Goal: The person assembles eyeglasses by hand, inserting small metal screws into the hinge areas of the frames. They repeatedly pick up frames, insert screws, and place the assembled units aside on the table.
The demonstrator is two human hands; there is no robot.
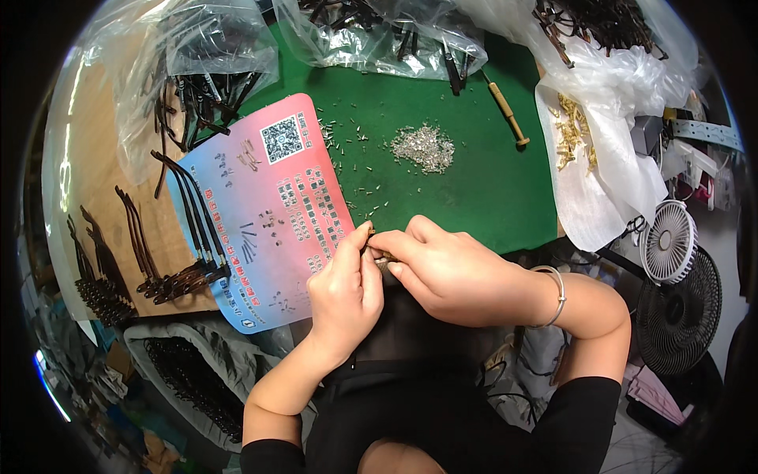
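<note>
Close together at the table's near edge, my left hand (347,288) and my right hand (438,272) are both closed, fingertips meeting. A small gold-brown piece (382,257) shows between them; the fingers cover most of it, so its kind is unclear. Ahead of my hands, a heap of tiny silver screw-like parts (426,148) lies on the green mat (474,197), with more scattered to its left. Under my left hand's side is a pink and blue printed sheet (260,205). Dark, slim eyeglass temples (197,213) lie in a row across its left part.
A screwdriver with a yellowish handle (507,113) lies at the mat's right. Beyond it, small gold parts (572,130) rest on white wrapping (588,201). Plastic bags of dark temples (379,39) line the back. More temples (103,276) stand left; fans (669,241) are at right.
</note>
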